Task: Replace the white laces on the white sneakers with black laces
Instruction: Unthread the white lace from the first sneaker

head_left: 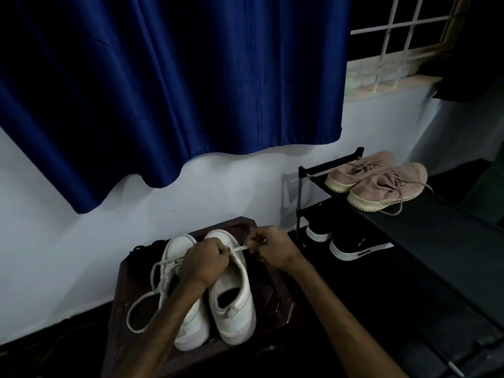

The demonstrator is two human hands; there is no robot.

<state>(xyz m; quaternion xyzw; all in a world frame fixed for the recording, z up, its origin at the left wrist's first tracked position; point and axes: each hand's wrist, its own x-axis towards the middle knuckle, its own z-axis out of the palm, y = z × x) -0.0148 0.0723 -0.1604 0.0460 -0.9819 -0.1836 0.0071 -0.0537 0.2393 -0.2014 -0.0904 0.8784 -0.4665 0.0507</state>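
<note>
Two white sneakers stand side by side on a dark wooden stool [275, 293], heels toward me. The right sneaker [231, 304] has its toe under my hands. My left hand [204, 261] and my right hand [268, 248] pinch a short stretch of white lace [241, 249] pulled taut between them above that toe. The left sneaker [191, 326] trails a long loose white lace [141, 301] looping off to the left. A dark bundle, possibly black laces [147, 248], lies at the stool's back left; it is too dim to be sure.
A black shoe rack [436, 241] stands to the right, with pink sneakers [379, 181] on top and black shoes [351, 246] with white soles below. A blue curtain [163, 91] hangs over the white wall behind. A barred window [403, 45] is upper right.
</note>
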